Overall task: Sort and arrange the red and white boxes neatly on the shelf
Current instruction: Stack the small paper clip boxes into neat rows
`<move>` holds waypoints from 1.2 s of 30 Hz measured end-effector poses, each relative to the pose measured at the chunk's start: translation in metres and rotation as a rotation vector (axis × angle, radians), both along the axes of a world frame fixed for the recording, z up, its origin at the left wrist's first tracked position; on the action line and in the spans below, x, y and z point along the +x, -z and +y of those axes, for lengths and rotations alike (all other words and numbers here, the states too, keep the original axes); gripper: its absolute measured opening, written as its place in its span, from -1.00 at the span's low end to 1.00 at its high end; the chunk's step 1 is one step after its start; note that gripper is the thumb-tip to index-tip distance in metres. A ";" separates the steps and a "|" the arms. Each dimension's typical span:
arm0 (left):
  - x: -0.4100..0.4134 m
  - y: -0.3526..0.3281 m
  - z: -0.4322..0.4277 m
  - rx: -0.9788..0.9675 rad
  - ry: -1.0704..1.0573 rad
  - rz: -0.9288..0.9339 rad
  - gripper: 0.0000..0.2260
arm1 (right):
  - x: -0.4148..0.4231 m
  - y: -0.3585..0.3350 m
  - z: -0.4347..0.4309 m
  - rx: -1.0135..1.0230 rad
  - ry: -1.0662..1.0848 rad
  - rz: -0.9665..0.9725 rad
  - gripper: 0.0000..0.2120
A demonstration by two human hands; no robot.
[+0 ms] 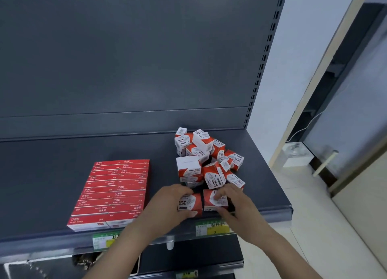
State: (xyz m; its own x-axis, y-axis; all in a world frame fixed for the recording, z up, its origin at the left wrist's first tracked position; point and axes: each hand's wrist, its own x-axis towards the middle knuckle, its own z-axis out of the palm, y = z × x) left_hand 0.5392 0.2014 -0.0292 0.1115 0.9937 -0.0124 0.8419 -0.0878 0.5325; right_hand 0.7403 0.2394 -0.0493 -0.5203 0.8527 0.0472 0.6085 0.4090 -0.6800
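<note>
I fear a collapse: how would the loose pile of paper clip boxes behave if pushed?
The pile would likely scatter: its boxes lie tilted on one another. Top ones may tumble. Flat-sided cartons should slide on the shelf, not roll.

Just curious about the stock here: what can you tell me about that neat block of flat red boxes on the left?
The block of flat red staple boxes looks like cardboard with white print. The boxes lie flat in two columns, edge to edge, some labels reversed. It sits near the front of the dark shelf, apart from the heap of paper clip boxes to its right.
</note>
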 end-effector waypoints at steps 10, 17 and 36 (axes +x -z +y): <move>0.009 -0.003 -0.008 0.048 -0.064 0.072 -0.51 | 0.012 -0.001 0.004 -0.062 -0.050 -0.012 -0.73; -0.007 -0.043 0.006 0.404 -0.196 0.083 -0.63 | 0.025 -0.014 0.013 0.053 0.016 -0.064 -0.92; -0.005 -0.044 0.052 0.218 -0.112 0.139 -0.57 | -0.026 -0.044 0.053 0.424 -0.093 -0.562 -0.57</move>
